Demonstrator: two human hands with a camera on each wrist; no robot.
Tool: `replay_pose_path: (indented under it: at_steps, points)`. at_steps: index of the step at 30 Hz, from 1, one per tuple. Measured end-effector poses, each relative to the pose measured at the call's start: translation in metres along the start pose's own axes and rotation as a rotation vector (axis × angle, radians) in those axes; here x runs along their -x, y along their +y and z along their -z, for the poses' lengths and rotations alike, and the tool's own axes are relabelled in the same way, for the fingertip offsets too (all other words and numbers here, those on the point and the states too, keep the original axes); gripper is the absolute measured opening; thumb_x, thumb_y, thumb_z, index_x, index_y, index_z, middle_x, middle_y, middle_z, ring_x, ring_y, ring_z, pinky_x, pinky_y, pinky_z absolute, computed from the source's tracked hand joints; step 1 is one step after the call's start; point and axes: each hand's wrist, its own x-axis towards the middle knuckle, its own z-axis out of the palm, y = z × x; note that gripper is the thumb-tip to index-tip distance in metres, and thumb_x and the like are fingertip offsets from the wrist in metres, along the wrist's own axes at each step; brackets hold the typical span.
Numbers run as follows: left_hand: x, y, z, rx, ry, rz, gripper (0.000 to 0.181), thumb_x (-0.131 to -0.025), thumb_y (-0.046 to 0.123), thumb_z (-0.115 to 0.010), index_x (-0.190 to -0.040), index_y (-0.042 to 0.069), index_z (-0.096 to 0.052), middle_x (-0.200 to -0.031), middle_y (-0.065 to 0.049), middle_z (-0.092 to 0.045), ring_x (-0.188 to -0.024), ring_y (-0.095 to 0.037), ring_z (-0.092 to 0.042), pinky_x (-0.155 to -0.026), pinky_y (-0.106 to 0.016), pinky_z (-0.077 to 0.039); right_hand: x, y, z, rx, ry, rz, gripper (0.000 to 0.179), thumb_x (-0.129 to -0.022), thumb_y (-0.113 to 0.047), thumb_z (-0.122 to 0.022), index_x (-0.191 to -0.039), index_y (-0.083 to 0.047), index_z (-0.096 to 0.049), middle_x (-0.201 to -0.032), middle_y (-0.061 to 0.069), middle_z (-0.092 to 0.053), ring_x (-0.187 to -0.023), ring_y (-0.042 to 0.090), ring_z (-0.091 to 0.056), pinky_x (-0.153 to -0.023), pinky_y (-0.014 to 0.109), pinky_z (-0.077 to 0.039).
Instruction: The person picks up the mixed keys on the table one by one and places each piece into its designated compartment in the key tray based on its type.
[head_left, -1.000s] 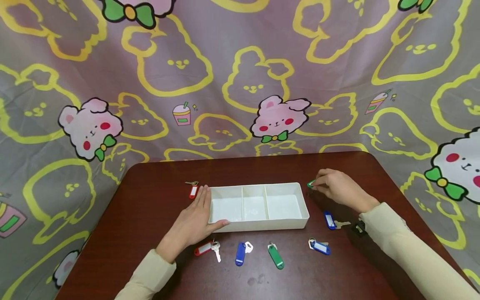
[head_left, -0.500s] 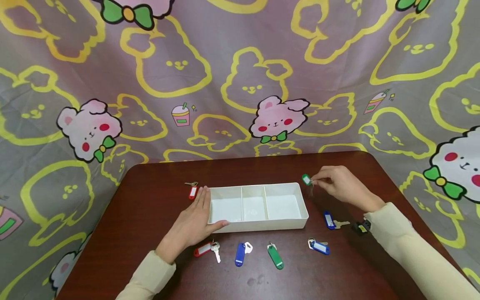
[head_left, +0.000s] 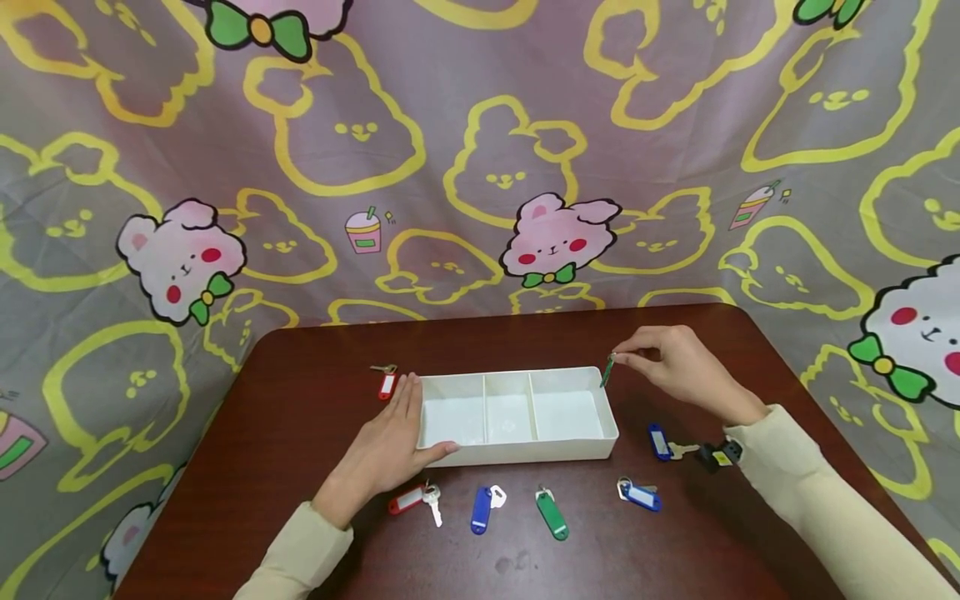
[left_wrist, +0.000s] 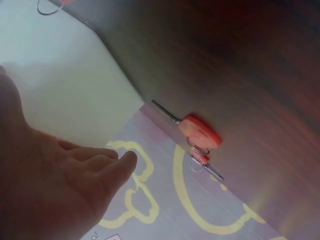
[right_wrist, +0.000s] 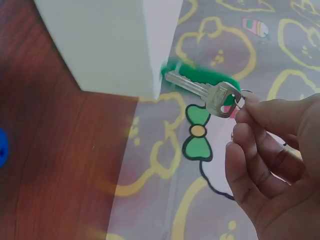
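My right hand (head_left: 671,362) pinches the ring of a green-tagged key between thumb and forefinger. The green tag (head_left: 607,371) hangs at the back right corner of the white three-compartment box (head_left: 517,451). Up close in the right wrist view, a silver key (right_wrist: 215,97) lies alongside the blurred tag, and both overlap the box corner. My left hand (head_left: 386,437) rests on the box's left end, its fingers straight and the thumb along the front wall. Within the box, all three compartments show bare white floors.
Around the box lie a red-tagged key (head_left: 387,385) at back left, another red tag (head_left: 407,500), a blue tag (head_left: 481,510), a green tag (head_left: 552,514) and a blue tag (head_left: 641,495) in front. To the right are one more blue tag (head_left: 660,442) and a small black object (head_left: 720,455).
My right hand has raised the green-tagged key off the table and brought it slightly left to the box's corner. The left hand stays in place on the box.
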Motion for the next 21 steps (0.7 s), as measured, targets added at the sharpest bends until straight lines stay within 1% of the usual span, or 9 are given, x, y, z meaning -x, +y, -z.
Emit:
replay_pose_path:
  at_steps: [5,11,15,21]
  points:
    - [0.0,0.0,-0.001,-0.013,0.012,-0.008,0.122,-0.092,0.087,-0.042,-0.163,-0.009,-0.018,-0.174,-0.027,-0.014,-0.163,-0.041,-0.019,-0.12,-0.049,-0.044,-0.002,-0.008,0.002,-0.03,-0.008,-0.025,0.015,-0.091,-0.008,-0.081,-0.103,-0.017,-0.084,-0.093,-0.005,-0.081,-0.084,0.01,-0.068,-0.07,0.021,-0.056]
    - [0.001,0.0,0.0,-0.019,0.035,-0.022,0.12,-0.093,0.085,-0.045,-0.162,-0.01,-0.021,-0.173,-0.028,-0.017,-0.162,-0.042,-0.021,-0.124,-0.049,-0.039,-0.005,-0.016,0.004,-0.049,0.003,-0.001,0.015,-0.091,-0.008,-0.081,-0.104,-0.015,-0.084,-0.094,-0.005,-0.081,-0.083,0.01,-0.068,-0.069,0.021,-0.055]
    - [0.001,0.001,0.001,-0.018,0.035,-0.025,0.12,-0.093,0.085,-0.045,-0.162,-0.01,-0.021,-0.173,-0.028,-0.017,-0.162,-0.042,-0.022,-0.125,-0.049,-0.038,-0.007,-0.02,0.004,-0.066,0.004,0.008,0.015,-0.092,-0.007,-0.081,-0.104,-0.016,-0.084,-0.094,-0.005,-0.081,-0.084,0.01,-0.068,-0.069,0.022,-0.054]
    - [0.001,0.001,0.0,-0.012,0.035,-0.022,0.12,-0.093,0.085,-0.045,-0.162,-0.01,-0.022,-0.173,-0.029,-0.017,-0.162,-0.043,-0.022,-0.125,-0.049,-0.037,-0.009,-0.025,0.0,-0.106,0.005,-0.012,0.014,-0.093,-0.009,-0.08,-0.103,-0.017,-0.084,-0.094,-0.006,-0.081,-0.086,0.011,-0.07,-0.072,0.022,-0.056]
